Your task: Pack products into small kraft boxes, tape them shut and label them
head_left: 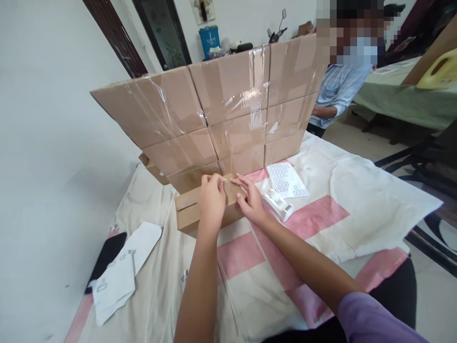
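A long brown cardboard box (189, 214) lies on the cloth-covered table, with a dark slit along its top near the left end. My left hand (213, 193) is over the top of this box, its fingers pinched together around a tiny pale bit that is too small to name. Resting on the box's right part, my right hand (250, 196) has its fingers stretched out and the thumb apart. Just right of that hand stands a white tape dispenser (277, 205). Behind it is a white sheet (287, 180) printed with small outlined shapes.
Taped cardboard boxes (235, 90) form a tall wall right behind my hands. At the left lie cut white papers (119, 281) and a black flat object (106, 257). A person in a light blue shirt (344, 83) is beyond the boxes, near a green-covered table (400, 97).
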`<state>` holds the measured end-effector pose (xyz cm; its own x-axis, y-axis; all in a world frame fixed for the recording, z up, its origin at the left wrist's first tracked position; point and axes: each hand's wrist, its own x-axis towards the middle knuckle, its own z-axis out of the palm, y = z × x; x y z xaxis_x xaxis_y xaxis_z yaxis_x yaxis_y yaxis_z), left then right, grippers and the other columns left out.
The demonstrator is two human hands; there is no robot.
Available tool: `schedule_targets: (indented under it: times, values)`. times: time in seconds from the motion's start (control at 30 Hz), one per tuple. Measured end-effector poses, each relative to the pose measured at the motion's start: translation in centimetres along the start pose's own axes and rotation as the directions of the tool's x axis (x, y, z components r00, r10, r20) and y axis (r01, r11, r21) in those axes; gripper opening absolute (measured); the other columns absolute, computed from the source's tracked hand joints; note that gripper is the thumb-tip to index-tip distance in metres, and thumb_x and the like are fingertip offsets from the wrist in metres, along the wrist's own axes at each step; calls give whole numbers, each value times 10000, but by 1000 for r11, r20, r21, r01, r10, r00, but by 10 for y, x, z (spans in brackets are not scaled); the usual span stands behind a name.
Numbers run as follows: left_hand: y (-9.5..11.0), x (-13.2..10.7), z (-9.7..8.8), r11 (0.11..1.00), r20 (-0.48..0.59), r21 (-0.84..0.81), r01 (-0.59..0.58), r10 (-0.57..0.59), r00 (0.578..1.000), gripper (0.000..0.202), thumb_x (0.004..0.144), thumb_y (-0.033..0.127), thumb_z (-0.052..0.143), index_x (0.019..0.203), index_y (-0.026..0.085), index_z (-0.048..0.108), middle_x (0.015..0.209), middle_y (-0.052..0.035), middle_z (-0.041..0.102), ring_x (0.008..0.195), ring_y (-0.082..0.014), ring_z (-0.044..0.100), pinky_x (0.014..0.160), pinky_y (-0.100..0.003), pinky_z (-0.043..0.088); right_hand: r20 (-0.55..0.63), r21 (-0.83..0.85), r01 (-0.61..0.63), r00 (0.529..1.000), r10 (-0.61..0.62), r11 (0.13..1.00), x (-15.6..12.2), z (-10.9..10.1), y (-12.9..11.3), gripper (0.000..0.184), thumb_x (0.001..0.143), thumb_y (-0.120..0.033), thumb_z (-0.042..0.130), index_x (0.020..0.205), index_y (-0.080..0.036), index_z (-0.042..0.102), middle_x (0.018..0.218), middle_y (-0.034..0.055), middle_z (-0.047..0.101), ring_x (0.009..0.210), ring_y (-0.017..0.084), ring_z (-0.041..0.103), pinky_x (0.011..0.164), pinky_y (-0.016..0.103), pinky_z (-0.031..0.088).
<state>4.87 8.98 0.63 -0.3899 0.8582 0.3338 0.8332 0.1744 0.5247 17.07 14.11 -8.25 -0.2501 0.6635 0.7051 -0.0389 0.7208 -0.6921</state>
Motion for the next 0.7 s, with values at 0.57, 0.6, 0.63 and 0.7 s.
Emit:
schedule_targets:
  times: [0.57, 0.6, 0.63, 0.7]
  values:
    - [39, -39, 5, 847, 241, 507, -161, 40, 970, 707, 1022, 541, 331, 1529, 69, 473, 1641, -158, 377, 1229, -445, 564, 953, -563, 513, -151, -902, -389, 689, 708, 186, 12, -165, 89, 849, 907, -617, 548, 1595, -181, 306, 1612, 206, 375, 1565, 456, 96, 1177, 580, 183]
    - [40, -37, 6, 844, 234, 519, -134, 11, 972, 721, 1019, 559, 317, 1536, 78, 466, 1646, -155, 367, 1220, -449, 570, 939, -560, 519, -145, -902, -382, 704, 695, 199, 11, -165, 91, 816, 913, -597, 546, 1585, -190, 327, 1597, 194, 400, 1562, 455, 105, 1174, 561, 194]
    - [40, -34, 6, 848, 229, 520, -104, -21, 973, 732, 1016, 576, 304, 1543, 91, 457, 1654, -152, 355, 1227, -451, 572, 930, -557, 524, -144, -899, -383, 718, 681, 213, 12, -165, 92, 792, 916, -574, 549, 1578, -192, 341, 1579, 185, 425, 1557, 449, 123, 1170, 541, 207]
    - [37, -27, 6, 864, 229, 502, -44, -83, 970, 748, 1008, 607, 280, 1550, 118, 443, 1669, -148, 325, 1258, -451, 573, 926, -561, 529, -149, -890, -393, 731, 666, 233, 13, -168, 90, 765, 914, -531, 567, 1565, -188, 359, 1552, 179, 448, 1540, 421, 175, 1155, 508, 237]
